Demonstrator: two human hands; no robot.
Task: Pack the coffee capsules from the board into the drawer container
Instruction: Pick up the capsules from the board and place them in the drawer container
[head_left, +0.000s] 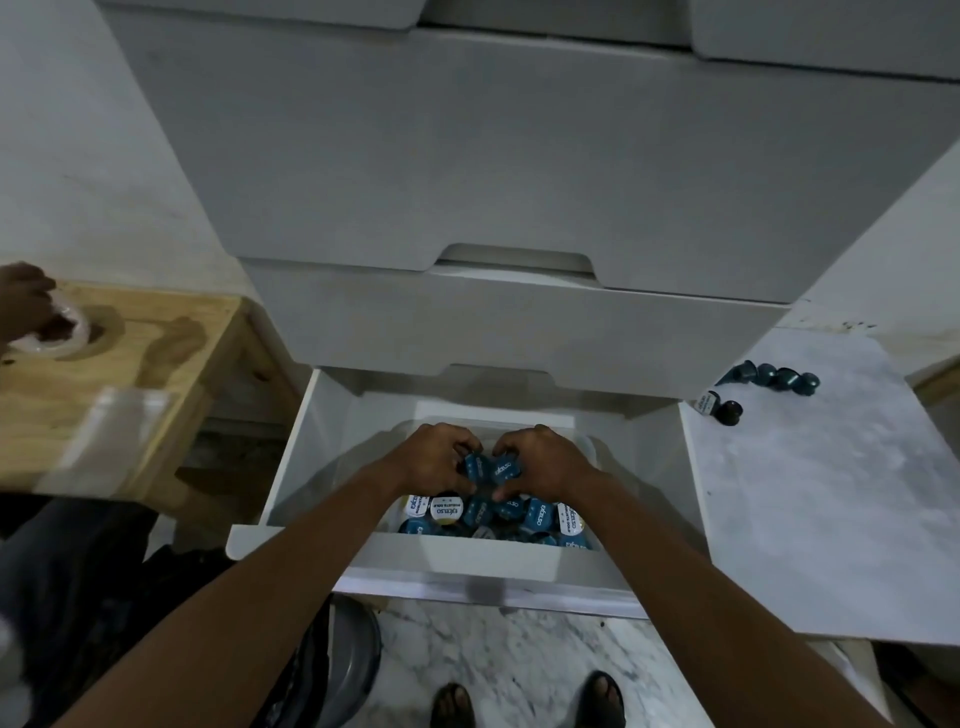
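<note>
Coffee capsules, small blue pods with foil lids printed in white or blue (488, 517), lie heaped in a clear plastic container (589, 448) that sits inside the open bottom drawer (457, 558) of a tall white drawer cabinet (415, 156). The person's left hand (435, 457) and right hand (540, 462) are both down in that container, close together, the fingers of each curled around a shared cluster of blue capsules (491, 467) held just above the heap. How many pods are in the cluster cannot be told, since the fingers cover most of them. The forearms hide the near corners of the container, and the drawer's front panel cuts off the lower edge of the heap.

To the right, a white marbled board (810, 519) lies flat beside the drawer, and a short row of dark blue capsules (774, 376) rests near its far edge, with two more (719, 408) lying on their sides just in front.

At the far left, another person's hand (23, 301) touches a roll of clear tape (65, 332) on a pale wooden table (171, 364); a blurred translucent object (111, 436) sits in front, too smeared to identify. Two sandalled feet (524, 701) show on the marble floor below.
</note>
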